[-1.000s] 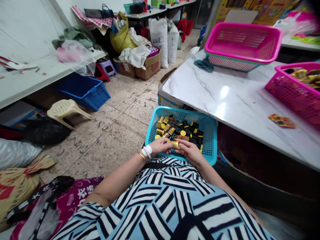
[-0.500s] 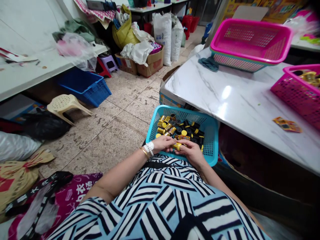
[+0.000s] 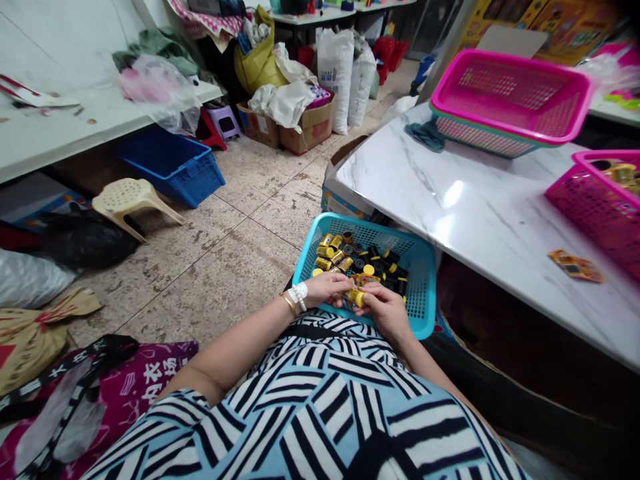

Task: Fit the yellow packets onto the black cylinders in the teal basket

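Observation:
A small yellow-capped cylinder [image 3: 356,297] with a printed wrap is held between my two hands, over the near side of a turquoise basket [image 3: 424,293]. My left hand [image 3: 325,291], with a white band at the wrist, pinches the cylinder's left end. The fingers of my right hand [image 3: 389,310] close on its right side, by the yellow cap. In the basket lie several wrapped yellow cylinders [image 3: 324,263] at the left and several black cylinders [image 3: 390,257] at the right. Just beyond my fingers is a printed sticker sheet [image 3: 367,279], partly hidden.
At the right, a marble-patterned table [image 3: 400,180] bears stacked baskets, the top one pink [image 3: 515,127], another pink basket [image 3: 590,193] with goods, a dark cloth [image 3: 425,135] and printed labels [image 3: 575,265]. A cream stool [image 3: 133,200] and blue crate [image 3: 195,180] stand on the left.
Between my fingers the cylinder has turned, so its yellow cap now shows toward my right hand. Both hands stay at nearly the same place. The whole view has shifted slightly.

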Motion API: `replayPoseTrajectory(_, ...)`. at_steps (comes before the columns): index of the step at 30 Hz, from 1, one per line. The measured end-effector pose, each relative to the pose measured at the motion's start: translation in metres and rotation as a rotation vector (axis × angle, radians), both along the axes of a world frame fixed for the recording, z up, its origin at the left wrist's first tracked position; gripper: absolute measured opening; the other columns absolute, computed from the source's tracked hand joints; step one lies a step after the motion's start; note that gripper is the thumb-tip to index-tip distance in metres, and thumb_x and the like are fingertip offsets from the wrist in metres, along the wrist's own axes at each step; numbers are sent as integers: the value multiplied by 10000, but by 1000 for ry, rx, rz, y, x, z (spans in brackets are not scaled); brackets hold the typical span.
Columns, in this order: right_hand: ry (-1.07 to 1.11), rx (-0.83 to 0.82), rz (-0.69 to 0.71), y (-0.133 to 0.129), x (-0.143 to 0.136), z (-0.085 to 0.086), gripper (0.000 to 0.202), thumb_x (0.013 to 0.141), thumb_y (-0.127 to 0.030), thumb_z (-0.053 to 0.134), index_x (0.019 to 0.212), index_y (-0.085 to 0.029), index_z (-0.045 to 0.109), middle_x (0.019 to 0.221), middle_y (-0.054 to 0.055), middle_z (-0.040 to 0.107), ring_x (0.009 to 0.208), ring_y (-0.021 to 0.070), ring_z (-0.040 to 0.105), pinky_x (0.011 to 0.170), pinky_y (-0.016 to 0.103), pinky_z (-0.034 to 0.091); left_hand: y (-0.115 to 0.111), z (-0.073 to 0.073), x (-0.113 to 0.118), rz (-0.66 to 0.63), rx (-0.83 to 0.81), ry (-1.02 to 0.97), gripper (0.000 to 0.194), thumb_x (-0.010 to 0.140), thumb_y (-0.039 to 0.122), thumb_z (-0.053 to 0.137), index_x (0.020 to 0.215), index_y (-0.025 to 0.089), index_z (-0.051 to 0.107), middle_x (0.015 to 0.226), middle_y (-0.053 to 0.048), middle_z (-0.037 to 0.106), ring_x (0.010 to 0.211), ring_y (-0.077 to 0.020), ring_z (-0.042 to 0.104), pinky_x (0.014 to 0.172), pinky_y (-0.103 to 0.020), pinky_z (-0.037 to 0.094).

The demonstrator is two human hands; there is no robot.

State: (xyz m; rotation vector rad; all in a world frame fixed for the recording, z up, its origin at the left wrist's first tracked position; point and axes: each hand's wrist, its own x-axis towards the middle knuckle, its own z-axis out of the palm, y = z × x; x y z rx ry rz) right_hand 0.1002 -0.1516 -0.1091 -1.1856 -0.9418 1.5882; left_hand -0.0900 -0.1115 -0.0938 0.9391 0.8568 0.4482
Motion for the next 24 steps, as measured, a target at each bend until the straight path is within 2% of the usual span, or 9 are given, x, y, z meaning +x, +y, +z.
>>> replayPoseTrajectory(4,-31,-1,7,-1,-2,0,284,653,-405,828,833,-195,765,900,31,708,543,138,664,533,310,618,-3,2,-2,-12,37,-3,597,634,681,727,782,116,607,675,1,596,512,-55,492,491,-189,360)
replayPoseTrajectory(9,-78,-16,-29,1,-4,2,301,671,-442,808,806,-183,738,798,17,700,484,121,635,511,296,596,-4,7,-3,-50,95,20,556,645,634,746,817,116,641,683,-10,615,562,-78,523,520,-196,385)
replayPoseTrajectory(11,-102,-29,-41,6,-3,6,352,722,-481,759,914,-189,725,726,-3,674,479,116,628,482,271,574,3,9,-7,0,167,124,542,686,650,697,788,121,634,644,2,595,509,-71,485,496,-203,369)
replayPoseTrajectory(14,-168,-23,-19,17,-1,14,473,780,-531,682,1122,-204,670,705,-18,646,476,105,610,397,213,491,19,9,-16,156,307,348,516,782,646,583,779,131,622,602,17,553,466,-72,434,479,-215,346)
replayPoseTrajectory(17,-264,-4,52,26,3,21,480,766,-536,686,1076,-169,691,694,2,644,473,103,589,362,193,425,29,10,-22,259,382,496,439,774,551,649,891,128,650,630,5,564,562,-122,516,557,-244,404)
replayPoseTrajectory(19,-336,2,106,29,10,24,441,753,-528,696,973,-146,724,662,16,650,443,101,563,357,200,407,24,13,-20,306,521,656,499,747,478,710,1090,123,639,780,-46,633,731,-187,598,678,-292,459)
replayPoseTrajectory(21,-429,16,124,33,22,24,429,771,-519,678,957,-136,736,599,13,643,388,89,504,351,206,379,9,15,-15,324,777,859,632,784,468,688,1295,128,541,1047,-122,643,935,-244,616,810,-345,470)
replayPoseTrajectory(22,-482,28,113,35,30,24,432,787,-514,659,977,-133,735,583,12,642,371,84,479,351,209,367,-1,17,-13,300,894,922,660,815,494,654,1348,135,500,1162,-150,610,1006,-260,605,847,-360,467)
replayPoseTrajectory(24,-588,57,70,40,45,24,449,818,-506,614,1036,-128,721,603,22,661,380,92,478,364,218,359,-21,18,-8,126,1077,908,631,853,544,598,1336,146,515,1188,-150,600,1030,-258,596,872,-366,462)
